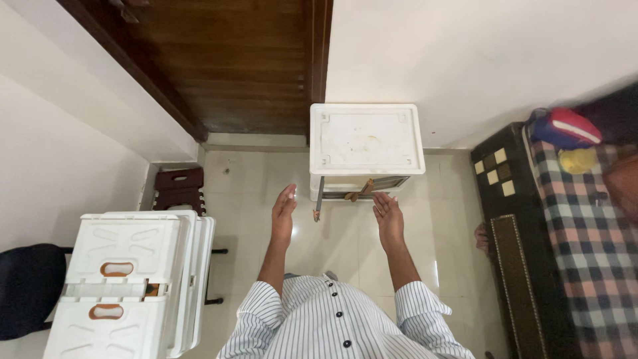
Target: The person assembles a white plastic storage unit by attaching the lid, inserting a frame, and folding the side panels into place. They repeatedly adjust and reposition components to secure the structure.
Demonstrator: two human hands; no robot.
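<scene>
A white plastic storage cabinet (367, 147) is being seen standing upright against the wall, its front panel hanging partly open.

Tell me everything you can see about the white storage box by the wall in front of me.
The white storage box looks like plastic, with a flat rectangular lid faintly stained yellowish near the middle. It stands upright on the tiled floor against the white wall, beside the wooden door. Its front appears open, with a brownish handle showing. The right hand reaches near that front; contact is unclear.

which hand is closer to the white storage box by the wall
Right. The right hand is open just below the white box, at its front edge. The left hand, also open, is off to the box's left, apart from it.
</scene>
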